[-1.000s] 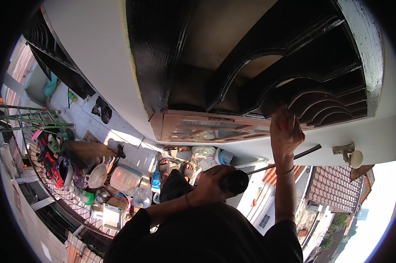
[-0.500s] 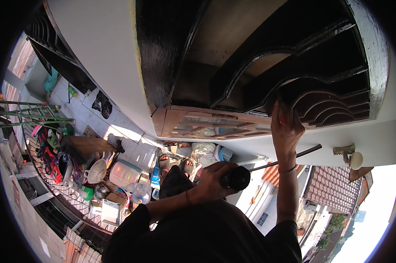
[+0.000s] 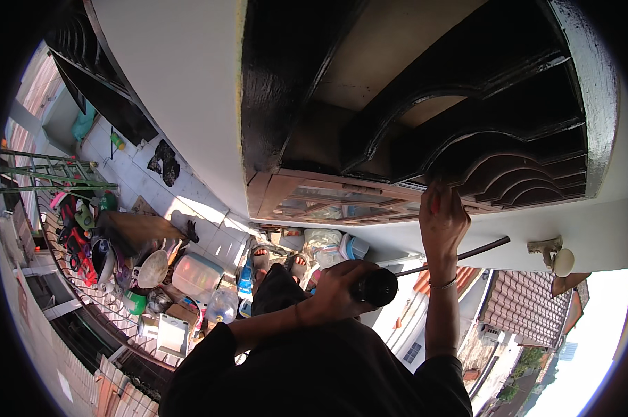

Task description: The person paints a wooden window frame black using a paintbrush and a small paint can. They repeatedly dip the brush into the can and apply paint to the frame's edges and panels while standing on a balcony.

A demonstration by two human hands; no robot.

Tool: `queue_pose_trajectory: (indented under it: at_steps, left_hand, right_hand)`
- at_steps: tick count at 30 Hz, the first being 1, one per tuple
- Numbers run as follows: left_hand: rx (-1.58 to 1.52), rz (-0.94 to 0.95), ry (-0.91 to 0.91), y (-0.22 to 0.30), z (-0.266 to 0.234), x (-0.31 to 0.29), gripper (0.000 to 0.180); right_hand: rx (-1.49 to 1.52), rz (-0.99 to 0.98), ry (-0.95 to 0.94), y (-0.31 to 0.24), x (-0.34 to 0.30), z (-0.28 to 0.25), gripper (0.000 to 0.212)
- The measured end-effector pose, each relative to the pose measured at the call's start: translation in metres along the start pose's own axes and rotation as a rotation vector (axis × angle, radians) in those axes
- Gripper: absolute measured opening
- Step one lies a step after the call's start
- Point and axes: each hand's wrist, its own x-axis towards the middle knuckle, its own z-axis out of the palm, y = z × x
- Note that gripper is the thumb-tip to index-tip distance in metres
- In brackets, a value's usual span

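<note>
My left hand [image 3: 338, 290] is closed round a round black container [image 3: 374, 285], held upright before my chest; its dark inside cannot be made out. My right hand [image 3: 444, 221] is raised to the lower edge of a wooden louvred frame, pinching a red-handled paintbrush [image 3: 435, 204] whose tip is hidden against the wood. The upper curved slats [image 3: 439, 90] are glossy black. Lower slats [image 3: 519, 177] beside my right hand look brown and duller. Below them runs a brown window frame [image 3: 265, 196] with glass panes.
White wall surrounds the frame, with a lamp [image 3: 563, 262] at the right. A dark rod [image 3: 482, 250] passes behind my right forearm. Down left are a green ladder [image 3: 57, 177], a clear plastic box [image 3: 197, 276], a wok [image 3: 152, 269] and a railing. Tiled roofs [image 3: 522, 306] lie beyond.
My right hand has moved down and slightly left along the slats with the brush. The container stays in my left hand, and the view has shifted a little.
</note>
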Motion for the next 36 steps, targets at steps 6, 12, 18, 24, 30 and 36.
queue_pose_trajectory:
  at_steps: [6, 12, 18, 24, 30, 36]
  left_hand:
    - [-0.018, -0.001, -0.001, -0.003, 0.001, 0.001, 0.068]
    - [-0.021, 0.017, 0.033, -0.007, 0.004, -0.001, 0.068]
    - [-0.008, 0.019, 0.041, -0.005, 0.004, 0.0, 0.069]
    - [-0.043, -0.046, -0.014, -0.003, 0.002, 0.001, 0.071]
    - [-0.018, -0.043, 0.014, -0.008, 0.004, 0.0, 0.07]
    - [-0.047, -0.063, -0.009, -0.006, 0.003, 0.0, 0.071]
  right_hand:
    - [0.028, -0.071, -0.035, 0.006, 0.012, 0.003, 0.014]
    - [0.083, -0.009, 0.095, 0.005, 0.013, -0.001, 0.005]
    - [0.086, -0.031, 0.006, 0.006, 0.005, 0.001, 0.013]
    - [0.103, -0.079, 0.005, 0.016, 0.017, 0.02, 0.016]
    - [0.079, -0.047, 0.023, 0.004, 0.013, 0.009, 0.018]
    - [0.036, -0.058, 0.003, 0.002, 0.008, 0.004, 0.02]
